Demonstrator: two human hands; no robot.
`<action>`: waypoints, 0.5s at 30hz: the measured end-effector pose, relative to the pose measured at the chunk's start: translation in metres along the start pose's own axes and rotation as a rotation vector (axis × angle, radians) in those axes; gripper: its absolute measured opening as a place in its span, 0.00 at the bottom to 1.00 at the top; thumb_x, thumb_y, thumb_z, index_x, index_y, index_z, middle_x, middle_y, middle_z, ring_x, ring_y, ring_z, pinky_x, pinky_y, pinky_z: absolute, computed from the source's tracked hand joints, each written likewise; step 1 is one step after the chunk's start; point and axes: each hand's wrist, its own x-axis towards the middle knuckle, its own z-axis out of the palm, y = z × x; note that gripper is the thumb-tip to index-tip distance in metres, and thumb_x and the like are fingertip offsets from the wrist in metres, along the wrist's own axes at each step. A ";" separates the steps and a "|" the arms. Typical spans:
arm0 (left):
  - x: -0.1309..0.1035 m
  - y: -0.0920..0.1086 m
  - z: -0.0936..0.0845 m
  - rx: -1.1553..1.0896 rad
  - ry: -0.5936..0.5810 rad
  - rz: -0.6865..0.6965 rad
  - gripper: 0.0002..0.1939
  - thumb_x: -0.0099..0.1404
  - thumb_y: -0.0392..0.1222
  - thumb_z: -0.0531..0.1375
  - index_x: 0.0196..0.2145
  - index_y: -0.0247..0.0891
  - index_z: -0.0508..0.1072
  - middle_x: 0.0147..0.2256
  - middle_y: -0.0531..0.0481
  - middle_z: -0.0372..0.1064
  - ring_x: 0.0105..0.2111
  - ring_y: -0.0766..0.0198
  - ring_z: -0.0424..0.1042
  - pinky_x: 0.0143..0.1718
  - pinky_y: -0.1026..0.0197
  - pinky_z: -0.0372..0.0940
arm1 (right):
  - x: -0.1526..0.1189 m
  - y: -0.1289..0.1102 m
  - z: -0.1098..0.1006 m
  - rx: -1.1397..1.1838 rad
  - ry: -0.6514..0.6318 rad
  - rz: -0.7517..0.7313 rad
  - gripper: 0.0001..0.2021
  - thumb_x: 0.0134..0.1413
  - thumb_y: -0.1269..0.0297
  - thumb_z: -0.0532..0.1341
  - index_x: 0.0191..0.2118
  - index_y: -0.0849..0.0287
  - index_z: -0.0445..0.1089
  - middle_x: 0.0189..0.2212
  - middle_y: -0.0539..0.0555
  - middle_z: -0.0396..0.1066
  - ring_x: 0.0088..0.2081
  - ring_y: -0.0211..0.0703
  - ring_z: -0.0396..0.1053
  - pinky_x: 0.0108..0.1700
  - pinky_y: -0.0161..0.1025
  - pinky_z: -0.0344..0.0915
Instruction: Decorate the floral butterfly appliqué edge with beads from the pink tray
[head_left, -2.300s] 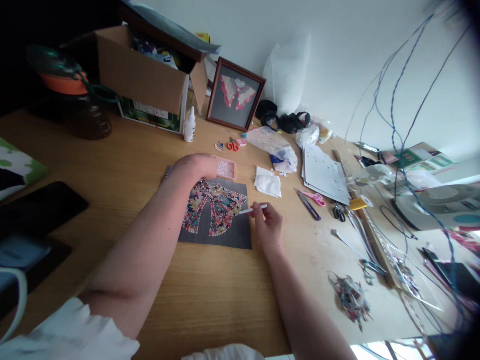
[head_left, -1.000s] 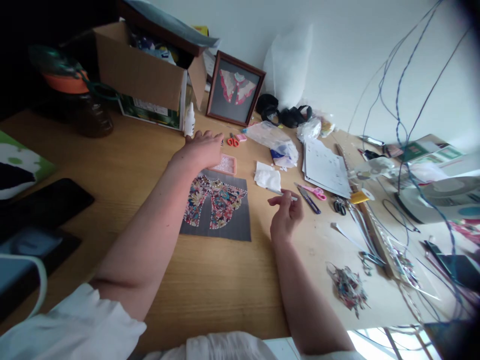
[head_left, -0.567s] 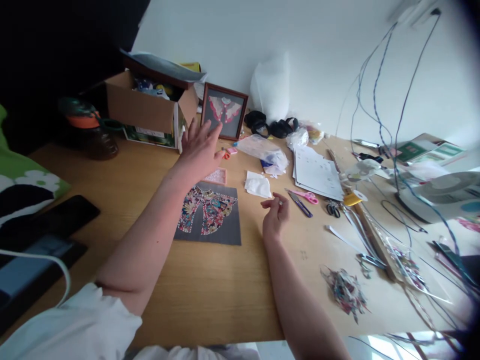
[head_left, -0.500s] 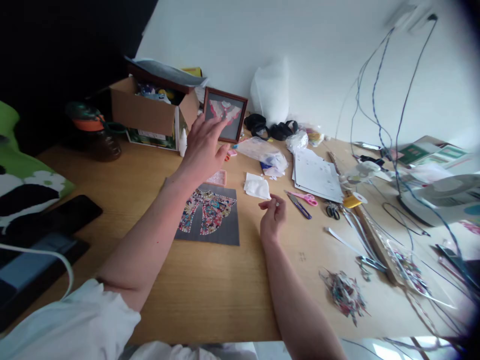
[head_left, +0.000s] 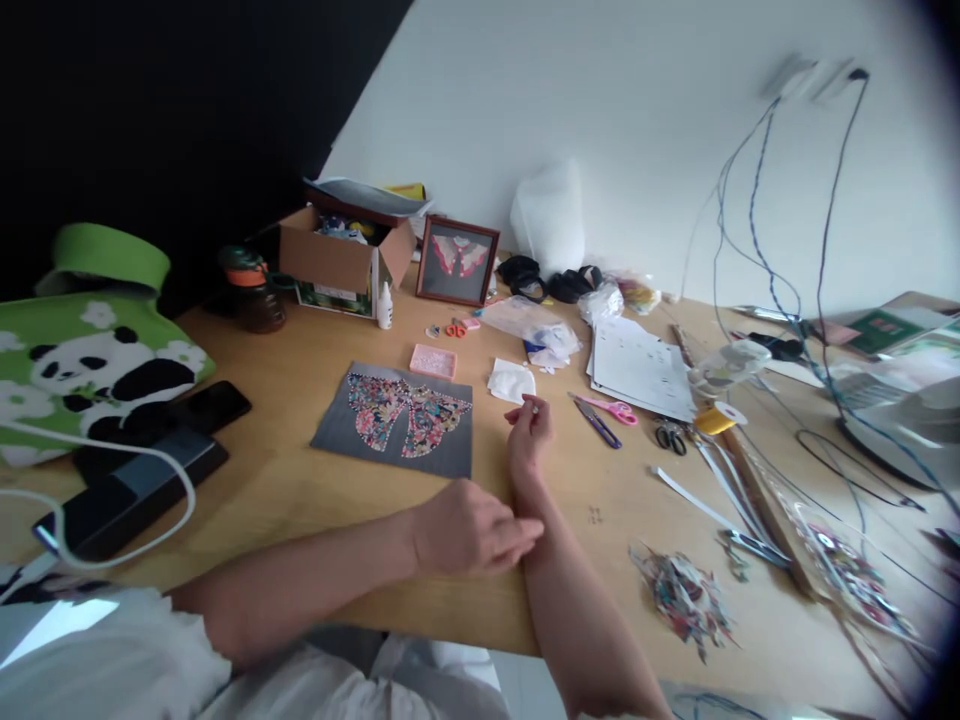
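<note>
My left hand (head_left: 474,530) is closed in front of the fabric, palm down, its fingertips against my right forearm near the wrist; nothing shows in it. My right hand (head_left: 529,440) rests on the table with curled fingers beside a white pad (head_left: 512,380); whatever its fingertips may hold is too small to make out. A grey sheet (head_left: 337,430) lies flat to the left, bearing a colourful floral collar shape (head_left: 431,420) edged with white dots. Behind it sits a pink tray (head_left: 433,362) of small beads.
Pink scissors (head_left: 616,410), purple-handled snips (head_left: 600,425) and papers (head_left: 637,365) lie right. A thread clump (head_left: 686,590) is at front right. A framed collar (head_left: 456,262), box (head_left: 330,250) and bottle (head_left: 257,300) stand behind. Phone (head_left: 214,410) and panda bag (head_left: 112,370) are left.
My left hand has come down from above the bead tray to my right forearm, and its spread fingers have closed. The view has shifted, showing more of the left side and the whole collar shape.
</note>
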 end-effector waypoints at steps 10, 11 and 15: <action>-0.020 0.061 0.037 0.039 -0.379 -0.034 0.13 0.71 0.43 0.53 0.30 0.41 0.73 0.22 0.52 0.72 0.22 0.64 0.72 0.20 0.60 0.66 | -0.002 0.002 0.004 -0.006 -0.033 -0.012 0.18 0.62 0.50 0.51 0.43 0.57 0.70 0.20 0.46 0.70 0.27 0.41 0.71 0.36 0.36 0.63; -0.022 0.063 0.037 0.058 -0.380 -0.050 0.13 0.71 0.42 0.52 0.31 0.40 0.73 0.24 0.53 0.72 0.23 0.64 0.73 0.21 0.60 0.66 | -0.003 0.002 0.004 -0.011 -0.036 -0.010 0.17 0.62 0.50 0.51 0.43 0.57 0.70 0.20 0.46 0.70 0.26 0.41 0.71 0.36 0.36 0.63; -0.028 0.072 0.037 0.057 -0.409 -0.041 0.14 0.72 0.42 0.51 0.31 0.40 0.72 0.24 0.55 0.72 0.23 0.64 0.72 0.20 0.60 0.61 | -0.005 0.000 0.003 -0.021 -0.041 0.000 0.17 0.61 0.51 0.52 0.42 0.57 0.70 0.19 0.47 0.70 0.26 0.42 0.71 0.35 0.37 0.63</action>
